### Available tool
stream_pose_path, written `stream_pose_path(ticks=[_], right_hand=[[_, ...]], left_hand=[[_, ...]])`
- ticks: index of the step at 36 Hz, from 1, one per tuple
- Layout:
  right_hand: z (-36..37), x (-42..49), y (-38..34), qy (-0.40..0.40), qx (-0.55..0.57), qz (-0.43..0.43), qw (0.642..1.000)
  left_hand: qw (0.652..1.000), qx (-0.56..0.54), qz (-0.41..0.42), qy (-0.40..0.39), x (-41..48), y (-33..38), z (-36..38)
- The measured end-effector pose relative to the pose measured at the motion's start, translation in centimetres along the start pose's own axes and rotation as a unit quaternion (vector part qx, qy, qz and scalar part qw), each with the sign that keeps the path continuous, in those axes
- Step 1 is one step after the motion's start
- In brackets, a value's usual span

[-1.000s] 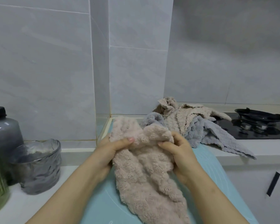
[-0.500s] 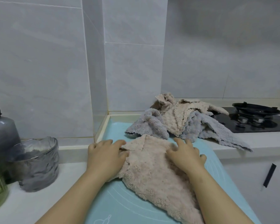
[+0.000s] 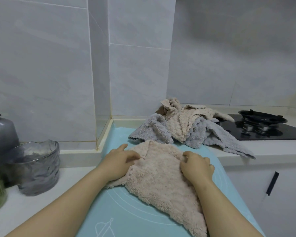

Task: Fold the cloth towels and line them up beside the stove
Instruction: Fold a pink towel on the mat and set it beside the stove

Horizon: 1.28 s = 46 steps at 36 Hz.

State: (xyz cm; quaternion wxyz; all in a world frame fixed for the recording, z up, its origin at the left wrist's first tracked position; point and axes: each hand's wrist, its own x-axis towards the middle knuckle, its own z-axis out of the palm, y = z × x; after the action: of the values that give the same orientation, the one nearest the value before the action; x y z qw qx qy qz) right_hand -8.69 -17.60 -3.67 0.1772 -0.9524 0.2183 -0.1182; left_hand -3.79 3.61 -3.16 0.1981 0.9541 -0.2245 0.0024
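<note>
The pink towel (image 3: 161, 171) lies unfolded on the teal mat (image 3: 120, 211), directly under both hands; its long axis runs on a diagonal, from the far edge between the hands down to a near corner by the right forearm, so most of the cloth lies toward the person and to the right. The left hand (image 3: 120, 163) rests palm-down on the towel's left edge, index finger stretched out over the mat and the other fingers bent onto the hem; whether they pinch it I cannot tell. The right hand (image 3: 196, 165) sits at the far right edge with its fingers curled into the nap, apparently gripping a bunch of it. A fold would likely mean carrying one edge across that diagonal.

Just beyond the towel lies a heap of grey and beige towels (image 3: 183, 127), none folded; it lies between the hands and the gas stove (image 3: 263, 127) at far right, with one beige tip draped onto the black glass; the right hand is the nearer to both. The heap takes up the counter beside the stove. Well to the left stand a ribbed glass bowl (image 3: 36, 166) and a dark bottle (image 3: 0, 130), clear of the work.
</note>
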Motion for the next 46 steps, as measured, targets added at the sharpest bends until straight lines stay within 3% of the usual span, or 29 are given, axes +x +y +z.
stream_pose_path(ticks=[4,7,11,14,16,18,20,24,26,29,32,34,36,46], right_hand=[[0.6,0.6,-0.1,0.021,0.097,-0.046,0.994],[-0.1,0.7,-0.6,0.084,0.154,-0.094,0.980],[-2.2,1.3,-1.6,0.189,0.173,-0.194,0.947],[-2.7,3.0,-2.2,0.216,0.174,-0.231,0.933],[-2.6,4.4,-2.6,0.177,0.104,-0.233,0.950],[-2.5,5.1,-2.7,0.110,0.015,-0.202,0.973],[-2.7,4.7,-2.6,0.074,-0.011,-0.186,0.980],[-2.8,1.3,-2.0,0.033,0.066,-0.237,0.969],[-2.8,-0.9,-1.5,-0.010,0.104,-0.268,0.958],[-2.7,-3.5,-1.0,-0.141,0.123,-0.315,0.931],[-2.0,-4.6,-0.5,-0.210,0.027,-0.356,0.910],[-1.4,-4.7,-0.2,-0.171,-0.009,-0.360,0.917],[-0.9,-4.6,-0.1,-0.121,0.008,-0.352,0.928],[0.4,-5.1,-0.8,0.058,-0.010,-0.383,0.922]], left_hand=[[0.999,0.044,-0.014,0.013,1.7,0.7,-0.3],[0.992,0.053,-0.042,0.104,2.3,1.4,-1.0],[0.975,-0.017,-0.081,0.205,2.5,1.4,-3.0],[0.954,-0.068,-0.109,0.272,3.1,1.0,-4.7],[0.960,-0.019,-0.136,0.246,3.8,0.8,-5.1],[0.973,0.019,-0.156,0.169,4.1,0.7,-4.7],[0.980,0.019,-0.142,0.135,3.9,0.6,-3.9],[0.969,-0.007,-0.059,0.241,0.8,0.9,-2.6],[0.971,-0.029,-0.011,0.236,-1.4,1.0,-2.1],[0.984,-0.055,0.068,0.155,-4.4,1.0,-1.4],[0.996,-0.009,0.090,0.023,-6.0,0.6,-0.8],[0.994,0.060,0.078,-0.039,-6.4,0.2,-0.4],[0.993,0.090,0.060,-0.046,-6.2,-0.1,0.0],[0.965,0.237,0.021,0.110,-4.8,2.9,1.3]])
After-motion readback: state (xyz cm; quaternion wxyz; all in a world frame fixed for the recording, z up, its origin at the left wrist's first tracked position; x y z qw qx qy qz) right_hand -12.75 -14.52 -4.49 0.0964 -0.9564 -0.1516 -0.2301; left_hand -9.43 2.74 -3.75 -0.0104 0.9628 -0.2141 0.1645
